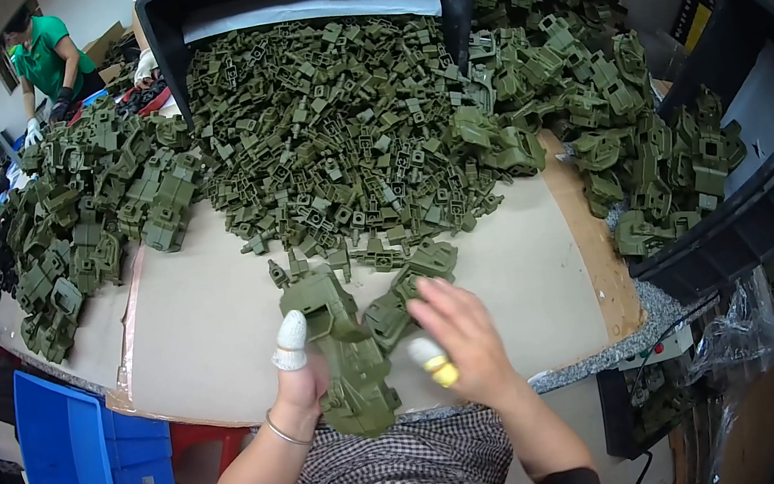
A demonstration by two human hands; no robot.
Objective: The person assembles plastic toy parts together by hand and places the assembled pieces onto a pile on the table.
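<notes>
My left hand (301,379), its thumb wrapped in white, is closed at the left side of an olive-green moulded plastic vehicle body (358,393); its other fingers are mostly hidden. Against that body's far end is another green hollow part (320,298); I cannot tell whether the two are joined. To the right, my right hand (468,336) has its fingers stretched out and slightly blurred, with white and yellow wrapping on the thumb. Its fingertips overlap the near right edge of a green plastic piece (410,291) lying tilted on the table; whether they touch it is unclear.
A big heap of small green parts (320,141) spills from a black bin (162,34) onto the table (196,313). Larger green bodies (81,230) are piled left and right. A black crate (736,207) stands right, a blue bin (89,472) lower left. Several people work at far left.
</notes>
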